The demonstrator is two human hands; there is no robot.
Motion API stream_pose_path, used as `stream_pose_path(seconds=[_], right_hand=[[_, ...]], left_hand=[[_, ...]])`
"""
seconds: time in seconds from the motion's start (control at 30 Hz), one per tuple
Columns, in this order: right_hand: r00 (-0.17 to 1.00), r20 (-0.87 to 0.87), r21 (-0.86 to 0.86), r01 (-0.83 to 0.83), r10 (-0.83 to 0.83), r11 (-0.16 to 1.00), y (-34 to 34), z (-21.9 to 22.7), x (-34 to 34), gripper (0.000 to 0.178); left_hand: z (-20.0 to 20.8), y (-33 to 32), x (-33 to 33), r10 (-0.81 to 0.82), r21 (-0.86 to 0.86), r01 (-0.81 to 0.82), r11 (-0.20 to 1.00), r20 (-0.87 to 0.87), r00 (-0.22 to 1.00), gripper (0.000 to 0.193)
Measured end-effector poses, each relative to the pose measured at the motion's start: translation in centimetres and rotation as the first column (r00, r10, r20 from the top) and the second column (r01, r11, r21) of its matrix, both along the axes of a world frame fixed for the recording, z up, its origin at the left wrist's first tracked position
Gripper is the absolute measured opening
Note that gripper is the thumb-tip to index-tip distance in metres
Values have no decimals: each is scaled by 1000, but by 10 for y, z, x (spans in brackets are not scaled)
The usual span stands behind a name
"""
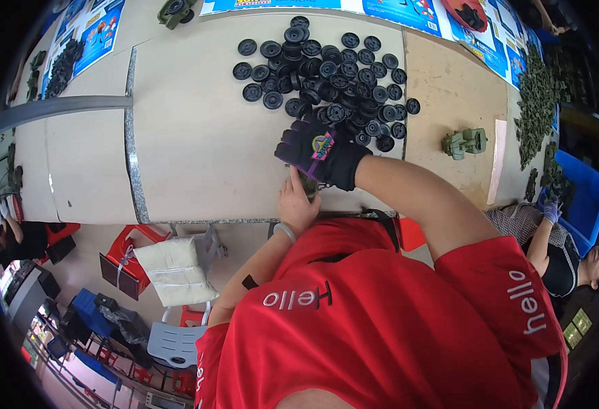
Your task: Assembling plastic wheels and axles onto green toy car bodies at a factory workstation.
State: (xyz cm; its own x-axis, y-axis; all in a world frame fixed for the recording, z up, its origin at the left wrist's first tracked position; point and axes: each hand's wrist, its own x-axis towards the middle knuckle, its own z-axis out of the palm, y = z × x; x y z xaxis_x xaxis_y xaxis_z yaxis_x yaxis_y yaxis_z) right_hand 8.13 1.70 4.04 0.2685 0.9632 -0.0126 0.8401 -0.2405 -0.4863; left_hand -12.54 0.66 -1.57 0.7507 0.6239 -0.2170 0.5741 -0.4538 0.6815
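Currently L hand (297, 206) grips 1 green pc (310, 185), gloved R hand (321, 151) over it (grip unclear), dozens of blk wheels (328, 69) on table (197, 129).

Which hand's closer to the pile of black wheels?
Right. The gloved right hand is just below the lower edge of the pile of black wheels; the bare left hand is farther off, below the glove and nearer the person's body.
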Motion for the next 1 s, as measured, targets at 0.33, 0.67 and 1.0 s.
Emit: stream_pose_path(seconds=[0.33, 0.67, 1.0], right_hand=[[998, -12, 113, -52, 54, 992, -1, 13, 23, 34], [904, 397, -217, -78, 161, 973, -31, 27, 78, 38], [749, -632, -21, 241, -199, 970, -134, -24, 33, 27]], left_hand=[[19, 5, 0, 378, -354, -317, 880, 119, 918, 110], [38, 17, 17, 759, -841, -463, 279, -102, 643, 114], [78, 103, 25, -355, 419, 449, 789, -285, 890, 98]])
